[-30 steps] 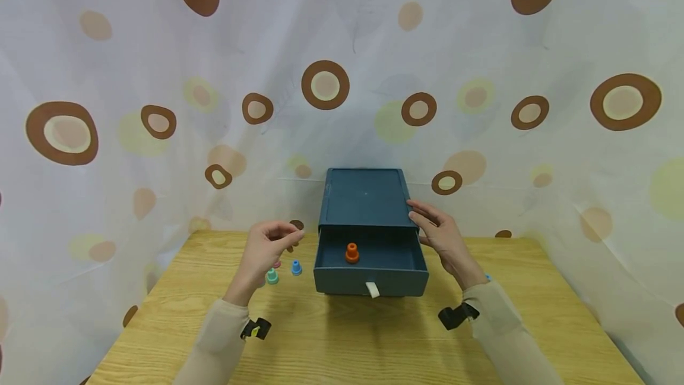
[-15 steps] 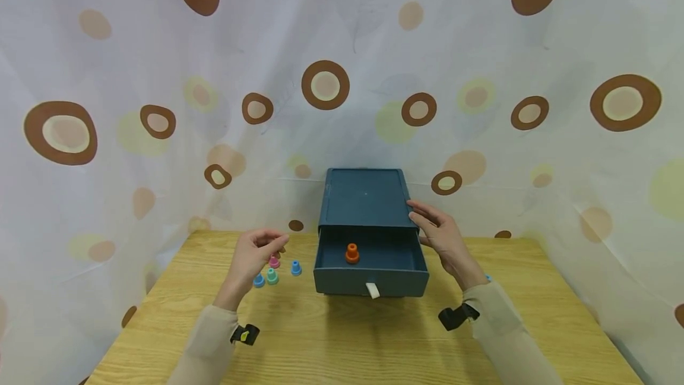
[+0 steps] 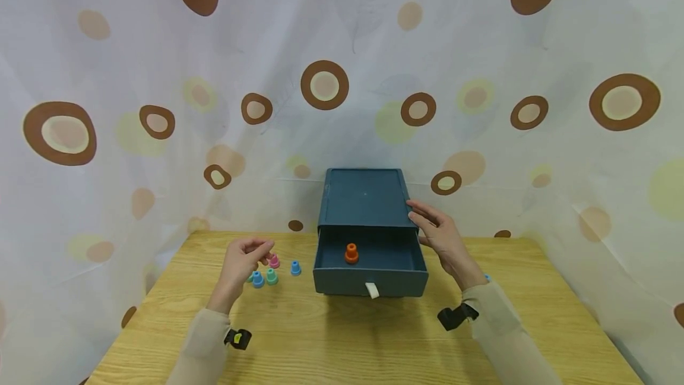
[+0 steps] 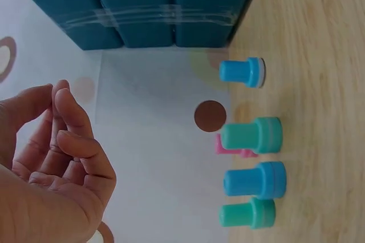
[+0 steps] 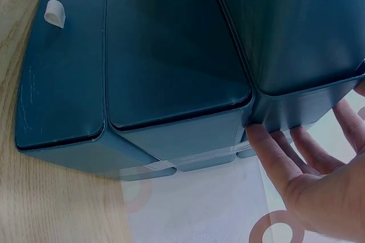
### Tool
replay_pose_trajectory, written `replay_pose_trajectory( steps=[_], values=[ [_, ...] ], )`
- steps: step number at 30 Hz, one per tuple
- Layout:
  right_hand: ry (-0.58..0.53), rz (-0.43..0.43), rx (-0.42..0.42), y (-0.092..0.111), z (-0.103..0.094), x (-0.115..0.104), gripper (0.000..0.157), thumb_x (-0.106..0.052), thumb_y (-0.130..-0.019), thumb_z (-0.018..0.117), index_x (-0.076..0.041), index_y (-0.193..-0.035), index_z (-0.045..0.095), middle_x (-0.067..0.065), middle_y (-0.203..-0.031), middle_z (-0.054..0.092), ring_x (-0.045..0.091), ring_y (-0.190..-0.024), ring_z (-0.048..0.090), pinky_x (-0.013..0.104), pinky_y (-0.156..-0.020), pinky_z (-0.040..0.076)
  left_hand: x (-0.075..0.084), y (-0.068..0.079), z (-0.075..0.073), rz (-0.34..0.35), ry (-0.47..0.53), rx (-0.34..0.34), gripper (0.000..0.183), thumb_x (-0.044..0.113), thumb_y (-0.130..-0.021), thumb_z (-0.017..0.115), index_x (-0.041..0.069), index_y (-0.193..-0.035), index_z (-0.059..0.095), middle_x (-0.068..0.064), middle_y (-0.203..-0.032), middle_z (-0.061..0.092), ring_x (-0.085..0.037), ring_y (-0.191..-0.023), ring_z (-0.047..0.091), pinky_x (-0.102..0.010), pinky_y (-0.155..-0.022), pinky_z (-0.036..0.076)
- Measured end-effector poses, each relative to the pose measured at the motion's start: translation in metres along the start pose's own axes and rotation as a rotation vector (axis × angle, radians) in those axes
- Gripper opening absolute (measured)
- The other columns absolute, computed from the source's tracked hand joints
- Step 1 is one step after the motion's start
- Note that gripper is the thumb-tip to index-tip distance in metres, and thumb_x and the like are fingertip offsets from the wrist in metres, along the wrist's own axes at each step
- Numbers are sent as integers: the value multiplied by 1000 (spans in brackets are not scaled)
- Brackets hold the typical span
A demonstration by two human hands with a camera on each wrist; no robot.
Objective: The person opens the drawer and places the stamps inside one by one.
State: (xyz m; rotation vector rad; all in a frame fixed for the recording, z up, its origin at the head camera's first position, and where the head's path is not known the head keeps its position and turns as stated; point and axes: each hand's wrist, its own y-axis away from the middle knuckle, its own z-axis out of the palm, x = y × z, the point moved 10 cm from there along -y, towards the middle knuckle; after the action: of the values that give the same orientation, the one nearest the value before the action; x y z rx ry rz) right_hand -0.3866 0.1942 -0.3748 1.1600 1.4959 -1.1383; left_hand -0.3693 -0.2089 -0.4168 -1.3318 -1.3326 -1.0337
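Observation:
My left hand (image 3: 237, 266) hovers over the left of the table with its fingers loosely bent, thumb tip against the index finger and nothing in it. Close by stand small stamps: a pink stamp (image 3: 274, 261), blue stamps (image 3: 257, 280) and green stamps (image 4: 251, 134). My right hand (image 3: 440, 239) rests its extended fingertips against the right side of a dark blue drawer cabinet (image 3: 366, 195). The cabinet's top drawer (image 3: 342, 283) is pulled out and holds an orange stamp (image 3: 351, 253). In the right wrist view the thumb lies along the cabinet's side.
Two lower drawers (image 5: 63, 83) are closed, each with a white loop tab (image 5: 55, 13). Clear tape (image 4: 142, 15) runs down the cabinet's side. A blue object (image 3: 487, 277) shows behind the right wrist. A patterned curtain (image 3: 481, 46) hangs behind the wooden table (image 3: 299, 343).
My left hand has moved left and down, away from the drawer, uncovering the pink, blue and green stamps. The right hand, drawer and orange stamp have stayed in place.

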Motion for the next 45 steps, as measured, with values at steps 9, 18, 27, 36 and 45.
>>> replay_pose_trajectory(
  steps=[9, 18, 27, 36, 45],
  values=[
    [2, 1, 4, 0, -1, -2, 58, -41, -99, 55, -14, -150, 42, 13, -156, 35, 35, -146, 29, 60, -109, 35, -30, -10, -15, -45, -25, 44, 30, 27, -96, 65, 1, -111, 69, -4, -80, 71, -13, -69, 64, -23, -57, 47],
    [-5, 10, 7, 1, 0, 0, 58, -40, -100, 56, -14, -149, 43, 13, -156, 36, 35, -146, 29, 60, -110, 34, -42, -6, -30, -57, -62, 91, 32, 30, -96, 65, 2, -110, 69, 2, -76, 68, -14, -70, 64, -26, -60, 50],
    [-7, 15, 6, 1, 0, 0, 58, -41, -100, 56, -14, -149, 43, 13, -156, 35, 35, -146, 29, 61, -110, 34, -54, -7, -45, -75, -102, 125, 36, 31, -93, 69, 1, -113, 70, 1, -85, 71, -12, -76, 64, -28, -63, 49],
    [-4, 16, 14, 2, 0, 0, 58, -41, -99, 56, -14, -149, 43, 13, -156, 36, 35, -145, 30, 61, -109, 35, -60, -6, -55, -70, -145, 136, 35, 28, -94, 67, 0, -114, 70, -4, -93, 73, -16, -82, 66, -28, -62, 48],
    [-4, -3, 1, 0, 1, -2, 57, -40, -100, 55, -14, -149, 43, 13, -156, 35, 35, -146, 29, 61, -109, 35, -69, -8, -60, -103, -145, 137, 33, 25, -94, 68, 0, -115, 69, 1, -96, 70, -15, -86, 62, -28, -65, 49]
  ],
)
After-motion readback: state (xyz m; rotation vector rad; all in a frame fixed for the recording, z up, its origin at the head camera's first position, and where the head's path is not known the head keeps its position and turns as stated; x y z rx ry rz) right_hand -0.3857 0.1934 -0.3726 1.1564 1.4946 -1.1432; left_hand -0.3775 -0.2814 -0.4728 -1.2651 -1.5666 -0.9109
